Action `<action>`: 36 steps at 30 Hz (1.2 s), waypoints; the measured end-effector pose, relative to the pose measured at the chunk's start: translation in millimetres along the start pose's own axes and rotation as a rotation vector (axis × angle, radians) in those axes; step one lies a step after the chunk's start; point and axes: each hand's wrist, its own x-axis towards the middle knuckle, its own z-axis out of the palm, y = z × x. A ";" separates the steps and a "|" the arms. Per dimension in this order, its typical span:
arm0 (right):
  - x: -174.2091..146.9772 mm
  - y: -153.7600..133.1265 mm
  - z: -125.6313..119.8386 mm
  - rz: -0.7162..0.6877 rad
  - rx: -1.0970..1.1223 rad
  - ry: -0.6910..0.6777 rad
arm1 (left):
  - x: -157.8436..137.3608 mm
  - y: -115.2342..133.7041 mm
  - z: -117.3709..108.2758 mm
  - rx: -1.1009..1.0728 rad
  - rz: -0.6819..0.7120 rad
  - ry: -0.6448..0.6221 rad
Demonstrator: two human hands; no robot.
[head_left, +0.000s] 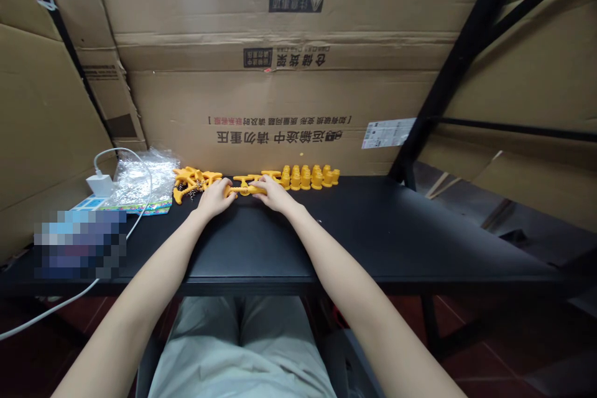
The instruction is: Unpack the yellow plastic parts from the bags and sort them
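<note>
Near the back of the black table, my left hand (216, 198) and my right hand (276, 194) have their fingers closed on opposite ends of a yellow plastic bar-shaped piece (244, 190). Right behind it lie more yellow T-shaped pieces (242, 178), partly covered by my fingers. Left of my left hand is a heap of curved yellow plastic parts (191, 179) with small metal chains among them. Several yellow cup-like pieces (305, 178) stand in rows to the right of my right hand.
A cardboard sheet (261, 93) walls off the back of the black table (373, 230). At left are clear plastic bags (140, 177), a white charger (99, 185) with its cable, and a blurred-out object (79, 242). A black metal post (448, 68) rises at right.
</note>
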 end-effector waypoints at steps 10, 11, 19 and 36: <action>0.6 14.8 4.0 -0.022 0.115 -0.001 | 0.9 0.2 -8.2 -0.037 -0.026 -0.113; 1.6 18.1 5.4 -0.018 0.169 0.014 | 1.1 -0.5 -8.3 -0.037 -0.040 -0.110; 5.3 23.9 3.1 0.190 0.698 0.047 | 2.9 -5.4 -9.7 -0.060 -0.050 -0.053; -0.3 2.3 -13.9 0.315 0.903 -0.085 | 4.4 -1.5 -14.4 -0.040 -0.024 0.030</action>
